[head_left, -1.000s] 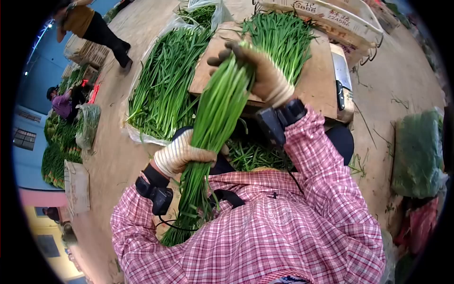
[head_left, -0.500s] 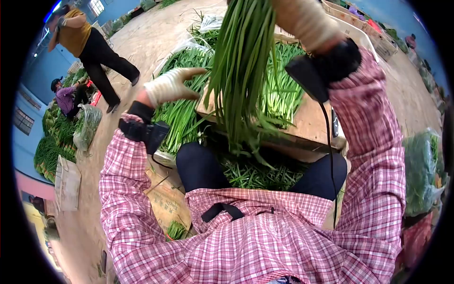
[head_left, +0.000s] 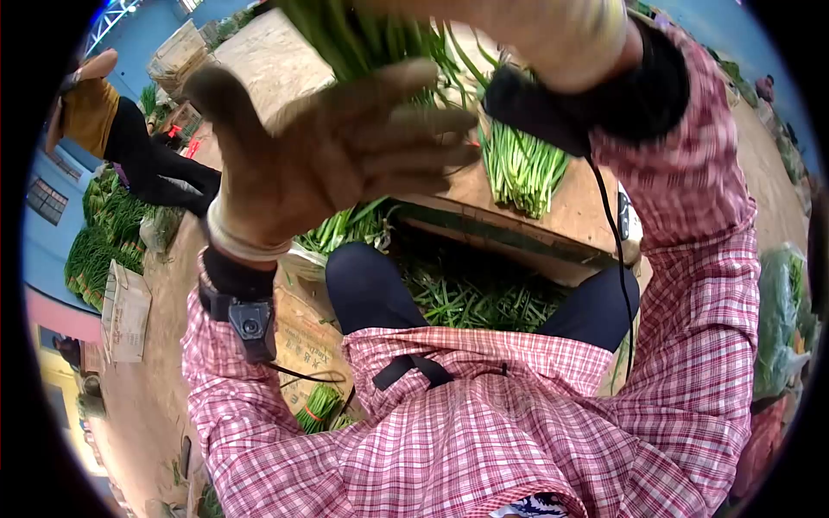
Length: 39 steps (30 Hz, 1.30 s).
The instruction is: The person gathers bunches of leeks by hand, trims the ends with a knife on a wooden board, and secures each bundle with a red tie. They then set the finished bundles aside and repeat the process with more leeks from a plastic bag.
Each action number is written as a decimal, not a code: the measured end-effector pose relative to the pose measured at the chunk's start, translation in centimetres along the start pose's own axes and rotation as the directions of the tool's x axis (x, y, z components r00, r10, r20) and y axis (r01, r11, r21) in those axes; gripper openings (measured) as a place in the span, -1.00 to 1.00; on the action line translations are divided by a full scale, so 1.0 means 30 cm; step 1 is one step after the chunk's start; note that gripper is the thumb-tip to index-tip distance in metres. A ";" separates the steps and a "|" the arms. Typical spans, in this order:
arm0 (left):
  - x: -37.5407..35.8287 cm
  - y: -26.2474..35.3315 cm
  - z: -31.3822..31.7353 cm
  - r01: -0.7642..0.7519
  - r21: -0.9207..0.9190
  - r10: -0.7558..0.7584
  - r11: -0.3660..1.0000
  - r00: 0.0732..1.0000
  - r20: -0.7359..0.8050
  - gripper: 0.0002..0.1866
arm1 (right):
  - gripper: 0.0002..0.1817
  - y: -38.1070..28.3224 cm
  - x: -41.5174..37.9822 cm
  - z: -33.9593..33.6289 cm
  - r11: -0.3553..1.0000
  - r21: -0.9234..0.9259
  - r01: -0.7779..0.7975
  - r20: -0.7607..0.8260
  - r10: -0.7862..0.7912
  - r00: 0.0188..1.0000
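The bunch (head_left: 363,39) of greens is at the upper edge of the view, its long leaves blurred and partly cut off, just below the right hand (head_left: 535,34) and just above the left hand (head_left: 337,147). The right hand, gloved, reaches across the top with its fingers running out of view, so I cannot tell whether it grips the bunch. The left hand, gloved with a dark palm, is open and blurred: thumb up, fingers spread toward the right. Its fingers overlap the lower leaves in view; whether they touch, I cannot tell.

Below the right hand, cut stalks (head_left: 522,168) lie side by side on a board (head_left: 579,216), with a black handle (head_left: 623,207) to their right. Just below the left hand, part of a pile (head_left: 354,226) of greens shows. Lower, between the dark-trousered knees (head_left: 367,285), loose leaves (head_left: 484,298) cover the ground.

A black device (head_left: 252,326) is strapped at the left wrist, and well below it lies a small bundle (head_left: 319,406) with a red band. Left of the left hand, a person (head_left: 91,116) in a mustard top stands, with a pale crate (head_left: 127,311) lower down. Far to the right, below the right hand, is a plastic-wrapped bale (head_left: 777,319).
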<state>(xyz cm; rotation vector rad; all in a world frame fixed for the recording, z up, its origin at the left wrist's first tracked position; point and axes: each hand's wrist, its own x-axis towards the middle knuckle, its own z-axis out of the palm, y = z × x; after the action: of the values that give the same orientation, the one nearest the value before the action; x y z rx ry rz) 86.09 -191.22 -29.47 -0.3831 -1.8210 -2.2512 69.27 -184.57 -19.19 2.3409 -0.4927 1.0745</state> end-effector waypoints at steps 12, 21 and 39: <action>-0.055 -0.671 0.048 -0.227 -0.934 -0.353 0.275 0.880 -0.318 -0.17 | -0.88 -0.291 -0.696 0.351 0.943 0.333 0.005 0.455 -0.165 0.875; -0.071 -0.921 0.011 -0.144 -0.788 -0.356 0.599 0.833 -0.423 -0.49 | -0.32 -0.563 -0.802 0.190 -0.254 0.548 -0.797 0.285 0.952 -0.108; -0.046 -0.965 0.079 -0.201 -0.809 -0.311 0.552 0.851 -0.424 -0.40 | -0.84 -0.538 -0.827 0.205 -0.459 0.445 -0.769 0.285 0.886 -0.365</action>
<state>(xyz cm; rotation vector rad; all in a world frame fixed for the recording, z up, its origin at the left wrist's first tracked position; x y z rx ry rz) 77.97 -182.88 -56.13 0.1891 -0.3747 -2.7603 65.85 -172.51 -46.70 1.2999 -2.8512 2.3787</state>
